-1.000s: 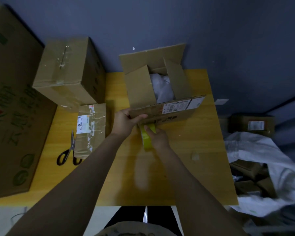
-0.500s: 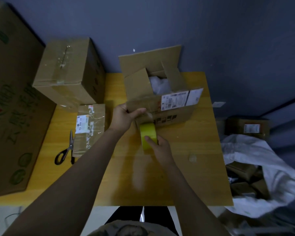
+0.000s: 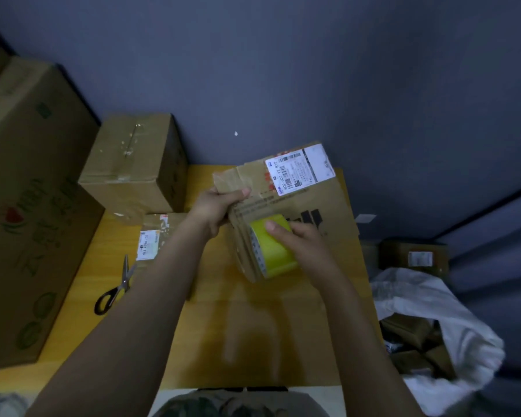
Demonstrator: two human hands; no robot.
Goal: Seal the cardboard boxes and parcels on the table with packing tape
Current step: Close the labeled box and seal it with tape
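The open box (image 3: 298, 200) sits at the middle of the desk's (image 3: 253, 326) far edge. Its flaps are folded down, and the flap with the white shipping label (image 3: 300, 173) is uppermost. The left hand (image 3: 214, 206) grasps the box's upper left corner, with the thumb over the flap edge to hold it closed. The right hand (image 3: 301, 239) is curled around the yellow tape roll (image 3: 271, 248) and presses it against the box's near face.

The box's long axis runs roughly left to right along the far edge, and it seems tipped so that its labelled top leans toward the person. The roll stands on edge with its open side facing left, so tape would feed from the near face up and over the top. I can't make out whether any strip is stuck down yet.

By my reading, this box is at the start of being sealed. At the far-left corner, the medium box (image 3: 133, 164) already shows glossy tape along its top seam. The flat parcel (image 3: 154, 236) just in front of it also looks wrapped.

Scissors (image 3: 116, 285) lie near the left edge, closed, with the handles toward the person. A large printed carton (image 3: 27, 206) stands at the left. On the floor to the right, a white sack (image 3: 433, 311) holds more parcels beside another labelled box (image 3: 415, 257), so there may well be more to seal.
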